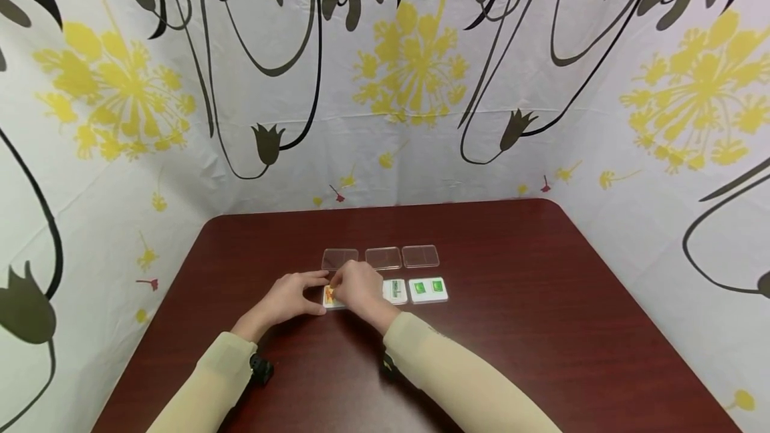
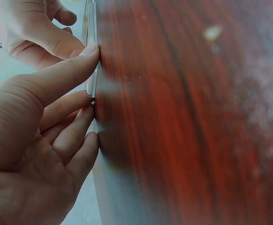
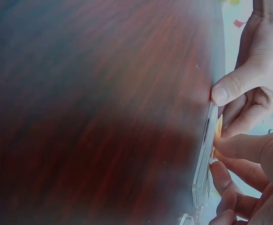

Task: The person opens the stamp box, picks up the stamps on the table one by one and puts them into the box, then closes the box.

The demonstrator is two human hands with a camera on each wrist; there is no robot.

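Note:
A flat white tile case [image 1: 333,298] with an orange picture lies at the left of the front row, partly hidden by my right hand. My left hand [image 1: 287,298] rests at its left end, the thumb at the near corner and fairly straight fingers spread towards the far side. Over the same case, my right hand [image 1: 361,289] pinches a small orange piece [image 3: 219,123] between thumb and fingers. The piece tilts up from the case in the right wrist view. Right of the hand lies a white case [image 1: 395,291] with a green drawing.
At the right of the row lies a white case with two green pictures [image 1: 428,290]. Behind are three clear plastic lids [image 1: 420,256] side by side. The dark red wooden table [image 1: 511,339] meets a flower-patterned cloth [image 1: 409,152] on the far side.

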